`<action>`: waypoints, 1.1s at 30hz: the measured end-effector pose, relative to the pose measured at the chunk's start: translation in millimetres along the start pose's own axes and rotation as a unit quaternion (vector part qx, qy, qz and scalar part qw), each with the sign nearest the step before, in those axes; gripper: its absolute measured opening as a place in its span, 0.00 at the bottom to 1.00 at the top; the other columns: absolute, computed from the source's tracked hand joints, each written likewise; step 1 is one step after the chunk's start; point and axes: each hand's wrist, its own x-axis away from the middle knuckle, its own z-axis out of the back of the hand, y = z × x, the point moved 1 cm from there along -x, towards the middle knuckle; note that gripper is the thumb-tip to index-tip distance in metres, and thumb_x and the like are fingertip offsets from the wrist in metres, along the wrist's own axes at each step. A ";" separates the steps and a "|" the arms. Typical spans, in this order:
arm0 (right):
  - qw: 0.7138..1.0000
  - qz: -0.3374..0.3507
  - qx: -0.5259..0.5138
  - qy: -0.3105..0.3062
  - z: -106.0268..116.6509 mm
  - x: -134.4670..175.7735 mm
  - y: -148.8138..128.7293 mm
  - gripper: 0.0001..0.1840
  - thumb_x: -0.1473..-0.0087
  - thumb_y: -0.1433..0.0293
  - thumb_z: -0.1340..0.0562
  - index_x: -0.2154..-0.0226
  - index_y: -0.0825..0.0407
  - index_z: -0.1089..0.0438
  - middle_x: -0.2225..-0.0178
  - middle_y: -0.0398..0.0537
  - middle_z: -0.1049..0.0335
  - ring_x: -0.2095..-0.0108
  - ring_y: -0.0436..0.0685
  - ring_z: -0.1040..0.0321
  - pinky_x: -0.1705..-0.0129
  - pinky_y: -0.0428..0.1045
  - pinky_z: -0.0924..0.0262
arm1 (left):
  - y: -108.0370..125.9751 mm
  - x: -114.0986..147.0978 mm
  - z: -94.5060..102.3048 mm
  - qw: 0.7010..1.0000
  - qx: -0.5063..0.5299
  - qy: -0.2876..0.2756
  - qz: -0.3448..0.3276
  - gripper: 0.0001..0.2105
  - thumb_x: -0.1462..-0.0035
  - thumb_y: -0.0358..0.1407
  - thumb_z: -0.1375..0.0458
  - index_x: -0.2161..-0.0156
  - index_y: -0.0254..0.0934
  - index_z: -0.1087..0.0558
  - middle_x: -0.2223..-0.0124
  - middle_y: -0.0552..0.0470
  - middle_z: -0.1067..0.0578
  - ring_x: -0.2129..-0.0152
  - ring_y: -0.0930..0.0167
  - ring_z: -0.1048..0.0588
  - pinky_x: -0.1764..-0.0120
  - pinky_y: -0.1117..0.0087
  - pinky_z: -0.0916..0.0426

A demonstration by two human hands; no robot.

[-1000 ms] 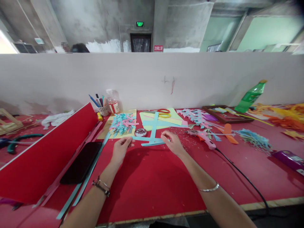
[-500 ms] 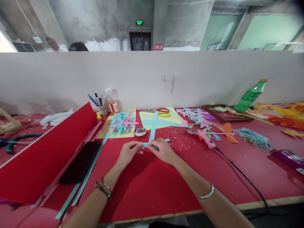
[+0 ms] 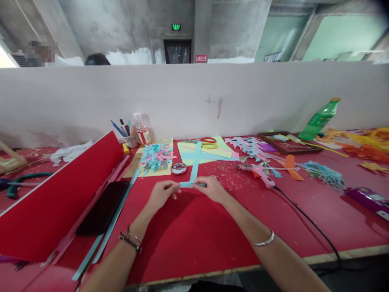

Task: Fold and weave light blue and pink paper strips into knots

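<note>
One short span of light-blue, flat paper strip is stretching sideways between the left hand and the right hand, near the middle of the red-covered desk. Its long axis is running left to right. The left hand is pinching one end between thumb and fingertips; the right hand is grasping the other, where something darker is showing under the fingers, too small to make out.

A longer light-blue paper strip is pointing nearly straight away from the person, its near end meeting the held span beside the right hand, the nearer of the two; whether they are joined, I cannot tell. Its far end is overlapping loose pastel paper sheets, where scissors with red and yellow handles are resting.

Just left of it, a small round patterned tin is sitting. Farther left, a heap of blue-and-pink paper snippets is lying; well to the right, a pink glue gun is resting.
</note>
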 end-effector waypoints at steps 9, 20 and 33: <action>0.996 -0.058 -0.067 0.030 23.4 1.5 22.9 0.14 0.54 0.62 0.46 0.80 0.54 0.37 0.87 0.39 0.41 0.85 0.46 0.44 0.80 0.42 0.50 | -11.5 -7.2 13.7 0.998 0.007 0.057 0.019 0.13 0.56 0.42 0.46 0.75 0.32 0.31 0.77 0.54 0.29 0.86 0.79 0.35 0.78 0.77 0.41; 0.983 -0.092 -0.160 0.001 25.2 1.3 37.5 0.12 0.53 0.63 0.48 0.78 0.54 0.38 0.81 0.44 0.33 0.80 0.49 0.35 0.77 0.44 0.42 | -15.5 -11.3 17.8 0.997 0.000 0.072 0.025 0.13 0.57 0.43 0.46 0.75 0.32 0.30 0.77 0.54 0.28 0.86 0.79 0.36 0.77 0.77 0.41; 0.990 -0.108 -0.088 0.023 28.9 0.0 40.1 0.15 0.52 0.62 0.50 0.83 0.53 0.46 0.88 0.36 0.46 0.85 0.45 0.48 0.81 0.42 0.52 | -13.9 -10.3 16.1 0.996 -0.060 0.067 0.030 0.15 0.56 0.44 0.48 0.75 0.32 0.30 0.76 0.52 0.27 0.88 0.79 0.36 0.79 0.77 0.42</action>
